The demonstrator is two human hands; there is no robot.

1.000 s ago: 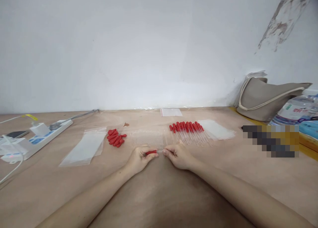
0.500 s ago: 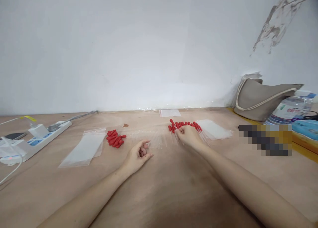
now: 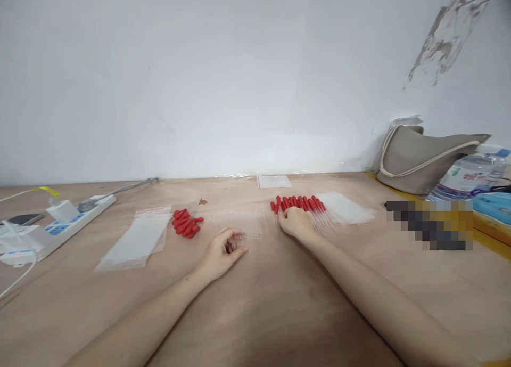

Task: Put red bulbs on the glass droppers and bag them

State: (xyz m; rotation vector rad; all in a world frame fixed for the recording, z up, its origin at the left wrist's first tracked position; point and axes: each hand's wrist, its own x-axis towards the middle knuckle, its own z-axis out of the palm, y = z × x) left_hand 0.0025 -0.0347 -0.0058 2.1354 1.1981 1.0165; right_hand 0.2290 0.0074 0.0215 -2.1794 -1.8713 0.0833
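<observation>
My right hand (image 3: 296,223) lies over the row of glass droppers with red rubber bulbs (image 3: 305,203), fingers pinched at the glass stem of one near the row's left end. The fingertips are partly hidden. My left hand (image 3: 227,252) rests on the table with fingers curled but thumb apart, holding nothing visible. Just beyond it lie several clear glass tubes (image 3: 251,224) side by side. Left of these is a small pile of loose red rubber bulbs (image 3: 186,224).
Clear plastic bags with white sheets lie at left (image 3: 138,239) and right (image 3: 347,208); a small zip bag (image 3: 274,181) lies near the wall. A power strip (image 3: 75,220) sits far left. A grey hat (image 3: 423,159) and a water bottle (image 3: 467,178) are far right.
The dropper in my right hand, tilted above the row before, now lies down among the others, and that hand has lowered slightly. My left hand has barely moved.
</observation>
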